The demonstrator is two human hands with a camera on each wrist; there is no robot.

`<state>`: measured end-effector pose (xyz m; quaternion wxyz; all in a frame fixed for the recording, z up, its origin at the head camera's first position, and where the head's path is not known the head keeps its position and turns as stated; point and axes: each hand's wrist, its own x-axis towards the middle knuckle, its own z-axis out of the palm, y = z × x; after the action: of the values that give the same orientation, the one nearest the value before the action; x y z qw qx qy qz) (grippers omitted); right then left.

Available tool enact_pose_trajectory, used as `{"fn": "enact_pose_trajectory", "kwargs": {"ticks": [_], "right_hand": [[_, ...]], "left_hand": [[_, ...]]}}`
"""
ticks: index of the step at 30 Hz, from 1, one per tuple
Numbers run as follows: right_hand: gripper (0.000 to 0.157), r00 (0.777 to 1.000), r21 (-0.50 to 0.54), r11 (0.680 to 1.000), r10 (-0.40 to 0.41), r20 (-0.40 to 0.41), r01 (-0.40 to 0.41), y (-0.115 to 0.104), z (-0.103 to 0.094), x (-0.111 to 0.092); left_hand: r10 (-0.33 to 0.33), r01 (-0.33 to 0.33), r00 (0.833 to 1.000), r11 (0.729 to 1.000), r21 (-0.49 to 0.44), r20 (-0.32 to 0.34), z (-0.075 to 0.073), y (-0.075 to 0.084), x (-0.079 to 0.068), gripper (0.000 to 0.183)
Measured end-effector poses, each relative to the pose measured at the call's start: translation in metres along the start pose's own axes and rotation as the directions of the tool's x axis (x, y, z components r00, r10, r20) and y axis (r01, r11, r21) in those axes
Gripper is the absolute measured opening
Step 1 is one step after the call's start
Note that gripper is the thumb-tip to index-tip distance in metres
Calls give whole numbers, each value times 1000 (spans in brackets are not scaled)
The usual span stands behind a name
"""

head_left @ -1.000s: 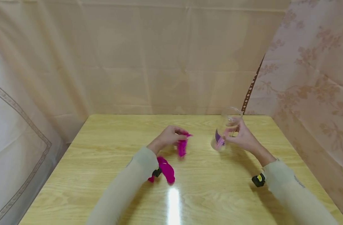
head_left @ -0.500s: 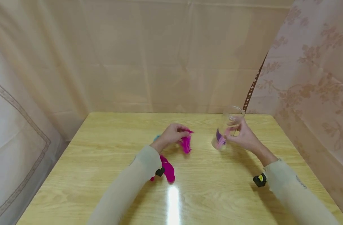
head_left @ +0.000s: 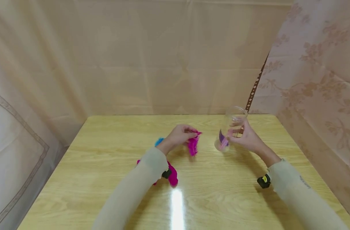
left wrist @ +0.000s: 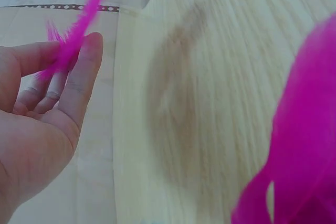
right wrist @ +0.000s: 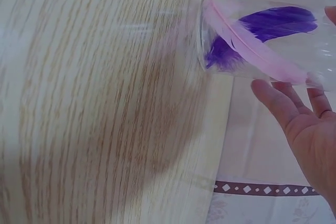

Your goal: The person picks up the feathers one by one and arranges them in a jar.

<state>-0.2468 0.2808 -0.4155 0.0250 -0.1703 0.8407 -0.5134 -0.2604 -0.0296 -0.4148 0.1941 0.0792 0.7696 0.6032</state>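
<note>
My left hand [head_left: 177,137] pinches a magenta feather [head_left: 193,147] by one end between thumb and fingertips, letting it hang over the table. In the left wrist view the feather [left wrist: 84,22] rises from the fingertips and overlaps the glass behind. My right hand [head_left: 249,138] grips a tall clear glass [head_left: 236,115] around its side, thumb on one side and fingers on the other. Inside it lie a pale pink feather [right wrist: 257,53] and a purple feather [right wrist: 283,22], crossing each other near the base. The glass's base is down at the tabletop.
Beneath the left sleeve lie magenta feathers [head_left: 173,177], partly hidden by the forearm and wrist camera [head_left: 166,173]. A blue feather [head_left: 159,141] peeks out behind the left wrist. Beige curtains [head_left: 163,57] stand behind the wooden table [head_left: 215,198], and a patterned cloth [head_left: 315,80] hangs on the right.
My left hand has moved a little to the right with the magenta feather, toward the glass. The blue feather has come into view behind the wrist. The right hand and glass have hardly moved.
</note>
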Motion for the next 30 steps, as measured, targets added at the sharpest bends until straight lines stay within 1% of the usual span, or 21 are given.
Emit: {"fn": "enact_pose_trajectory", "kwargs": {"ticks": [2, 5, 8, 12, 17, 20, 25, 30], "right_hand": [[83, 1000, -14, 1000, -11, 0, 11, 0, 0, -1], [84, 1000, -17, 1000, -19, 3, 19, 0, -1, -1], [86, 1000, -6, 1000, -4, 5, 4, -1, -2, -1], [87, 1000, -8, 1000, 12, 5, -12, -1, -2, -1], [86, 1000, -7, 1000, 17, -1, -17, 0, 1, 2], [85, 1000, 8, 1000, 11, 3, -11, 1, 5, 4], [85, 1000, 13, 1000, 5, 13, -5, 3, 10, 4], [86, 1000, -2, 1000, 7, 6, -7, 5, 9, 4]], "left_hand": [[7, -7, 1000, 1000, -2, 17, 1, 3, 2, 20], [23, -23, 999, 1000, 20, 28, 4, 9, 4, 19], [47, -48, 998, 997, 52, 33, 5, 15, 5, 20], [75, -78, 996, 995, 69, 43, 8, 25, 5, 22], [115, -119, 992, 988, 99, 47, 10, 35, 5, 24], [124, -128, 991, 987, 95, 50, 11, 39, 6, 25], [157, -161, 986, 982, 93, 58, 13, 44, 6, 23], [188, -192, 978, 981, 42, 87, 17, 51, 7, 23]]}}
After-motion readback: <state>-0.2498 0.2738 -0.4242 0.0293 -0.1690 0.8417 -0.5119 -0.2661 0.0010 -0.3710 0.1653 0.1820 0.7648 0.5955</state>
